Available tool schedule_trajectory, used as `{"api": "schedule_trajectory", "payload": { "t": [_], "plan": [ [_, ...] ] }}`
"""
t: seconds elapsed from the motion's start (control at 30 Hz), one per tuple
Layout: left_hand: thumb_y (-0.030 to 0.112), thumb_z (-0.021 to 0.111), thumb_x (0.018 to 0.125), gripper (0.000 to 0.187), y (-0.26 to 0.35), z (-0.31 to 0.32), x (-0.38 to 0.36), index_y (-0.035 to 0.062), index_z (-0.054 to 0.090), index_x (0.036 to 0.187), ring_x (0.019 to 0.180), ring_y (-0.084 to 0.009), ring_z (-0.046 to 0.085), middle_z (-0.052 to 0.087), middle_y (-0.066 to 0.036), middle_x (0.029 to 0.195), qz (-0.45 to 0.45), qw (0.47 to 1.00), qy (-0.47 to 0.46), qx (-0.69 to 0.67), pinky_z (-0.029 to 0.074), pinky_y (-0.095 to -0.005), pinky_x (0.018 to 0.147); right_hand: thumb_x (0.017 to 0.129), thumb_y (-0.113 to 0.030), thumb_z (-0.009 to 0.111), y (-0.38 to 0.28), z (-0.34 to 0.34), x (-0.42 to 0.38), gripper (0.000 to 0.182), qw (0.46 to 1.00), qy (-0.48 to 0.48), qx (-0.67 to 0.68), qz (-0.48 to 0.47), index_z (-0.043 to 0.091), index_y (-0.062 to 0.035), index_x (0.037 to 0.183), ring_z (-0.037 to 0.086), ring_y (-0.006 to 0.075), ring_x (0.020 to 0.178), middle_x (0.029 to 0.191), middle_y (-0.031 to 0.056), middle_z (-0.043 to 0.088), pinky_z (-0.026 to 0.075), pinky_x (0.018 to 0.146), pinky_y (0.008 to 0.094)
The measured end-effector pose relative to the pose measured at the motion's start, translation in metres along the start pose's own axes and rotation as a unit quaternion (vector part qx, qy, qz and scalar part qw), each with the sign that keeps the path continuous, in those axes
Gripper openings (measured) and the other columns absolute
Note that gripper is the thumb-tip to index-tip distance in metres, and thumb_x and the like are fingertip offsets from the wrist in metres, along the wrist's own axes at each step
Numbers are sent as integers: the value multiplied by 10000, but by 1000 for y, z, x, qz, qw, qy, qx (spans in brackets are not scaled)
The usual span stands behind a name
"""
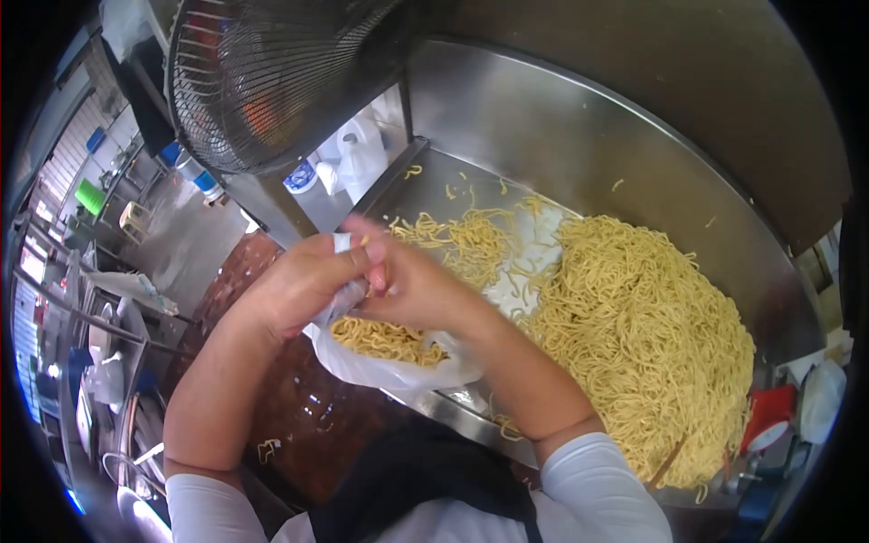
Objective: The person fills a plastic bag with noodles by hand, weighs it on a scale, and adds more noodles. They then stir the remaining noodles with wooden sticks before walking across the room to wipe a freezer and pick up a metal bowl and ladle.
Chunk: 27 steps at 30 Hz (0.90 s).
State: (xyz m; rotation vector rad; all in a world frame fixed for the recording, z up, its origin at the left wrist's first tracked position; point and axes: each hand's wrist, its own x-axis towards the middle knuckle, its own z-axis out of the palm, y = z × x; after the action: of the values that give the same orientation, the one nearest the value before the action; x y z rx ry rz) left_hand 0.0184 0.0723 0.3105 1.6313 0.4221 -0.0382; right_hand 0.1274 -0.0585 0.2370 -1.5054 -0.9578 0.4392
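A thin white plastic bag [339, 366] hangs below my hands at the front edge of the metal tray, with yellow noodles [385, 339] showing inside it. My left hand [312, 279] is closed on the gathered top of the bag, with a small white piece showing near its fingers. Right against it, my right hand [407, 285] is closed at the same gathered plastic, its fingers partly blurred and overlapping the left. A large heap of noodles [647, 344] fills the right of the tray, while a thinner scatter of loose noodles [475, 237] lies just beyond my right hand.
The steel tray [516, 90] has a high back wall. A caged fan [272, 81] stands close at the upper left, with a white jug [362, 158] behind its stand. A thin stick [668, 463] and a red object [769, 414] sit at the lower right.
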Motion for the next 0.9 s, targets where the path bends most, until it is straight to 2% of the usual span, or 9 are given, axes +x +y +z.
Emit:
{"api": "schedule_trajectory", "payload": {
  "t": [0.13, 0.23, 0.43, 0.57, 0.6, 0.67, 0.73, 0.87, 0.9],
  "plan": [
    [338, 583, 978, 327, 14, 0, -11, 40, 709, 1027, 621, -31, 437, 528, 52, 718, -46, 996, -29, 72, 350, -193, 561, 896, -199, 639, 36, -12, 7, 244, 993, -55, -70, -80, 641, -36, 1077, 636, 204, 716, 849, 77, 693, 538, 704, 346],
    [312, 589, 969, 448, 0, -11, -34, -26, 610, 1262, 528, -18, 383, 476, 82, 631, -41, 997, -5, -68, 292, -194, 503, 891, -132, 593, 31, -73, -7, 240, 970, 39, 160, 179, 651, -35, 1102, 628, 148, 629, 782, 54, 646, 532, 562, 293],
    [274, 678, 880, 454, -31, -28, -78, -50, 641, 1195, 548, -25, 422, 517, 69, 652, -9, 992, 44, -120, 327, -180, 541, 985, -438, 566, -19, -248, -53, 350, 888, 449, 99, -5, 543, -146, 794, 455, 71, 483, 646, -34, 483, 385, 442, 245],
    [276, 727, 830, 503, -37, -34, -97, -55, 637, 1197, 590, -36, 446, 538, 55, 687, -34, 991, 13, -131, 349, -186, 582, 970, -438, 593, -23, -366, -94, 335, 890, 439, 106, -65, 598, -117, 875, 469, 66, 560, 647, -46, 488, 404, 507, 230],
    [271, 726, 831, 509, -39, -34, -101, -58, 630, 1208, 584, -36, 434, 526, 56, 681, -28, 991, -1, -133, 337, -188, 573, 925, -397, 658, -14, -388, -100, 328, 893, 436, -72, 87, 607, -82, 1001, 546, 125, 681, 767, 0, 563, 459, 610, 262],
    [236, 715, 846, 519, -47, -41, -110, -67, 596, 1250, 578, -39, 417, 499, 56, 671, -45, 986, -37, -159, 323, -200, 569, 881, -356, 723, 23, -407, -112, 409, 849, 407, -246, 232, 616, -48, 1127, 623, 183, 803, 886, 45, 638, 514, 714, 295],
    [202, 691, 875, 517, -52, -41, -117, -79, 560, 1288, 573, -39, 404, 473, 53, 651, -54, 971, -121, -197, 310, -205, 572, 766, -233, 821, 80, -407, -124, 712, 519, 378, -759, 106, 487, -6, 1353, 577, 332, 1159, 1262, 165, 594, 469, 980, 388],
    [163, 641, 941, 538, -42, -29, -120, -49, 458, 1399, 608, -86, 432, 485, 24, 699, -43, 942, -321, -84, 351, -236, 604, 718, -199, 843, 107, -216, -39, 776, 851, 281, -437, -79, 469, -46, 1381, 490, 364, 1284, 1390, 215, 497, 402, 1069, 414],
    [159, 628, 952, 544, -43, -28, -118, -37, 433, 1420, 631, -97, 446, 488, 10, 715, -34, 928, -368, -52, 365, -245, 623, 726, -262, 831, 101, -167, -22, 765, 885, 194, -424, 3, 482, -44, 1371, 486, 371, 1283, 1384, 224, 499, 394, 1073, 423]
  ]
}}
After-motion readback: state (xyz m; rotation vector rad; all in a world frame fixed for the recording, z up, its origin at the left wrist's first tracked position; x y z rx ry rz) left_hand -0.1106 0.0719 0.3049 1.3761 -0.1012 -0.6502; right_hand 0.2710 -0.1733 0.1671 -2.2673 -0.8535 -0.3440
